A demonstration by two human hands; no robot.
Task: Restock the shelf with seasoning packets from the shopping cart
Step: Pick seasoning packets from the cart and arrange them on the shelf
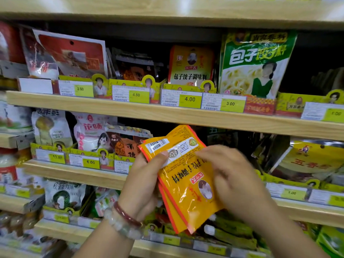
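Yellow packets [186, 175], both hands gripping

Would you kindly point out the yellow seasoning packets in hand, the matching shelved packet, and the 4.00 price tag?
yellow seasoning packets [183, 175]: head view, front face.
matching shelved packet [191, 64]: head view, front face.
4.00 price tag [189, 99]: head view, printed price.

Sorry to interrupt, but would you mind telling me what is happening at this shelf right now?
A person is restocking seasoning. Their left hand grips a small stack of yellow seasoning packets, held upside down in front of the shelves. The right hand rests on the front packet, blurred, its grip unclear. Matching yellow packets already stand on the shelf above, behind the 4.00 price tag. None of the held packets is on the shelf yet.
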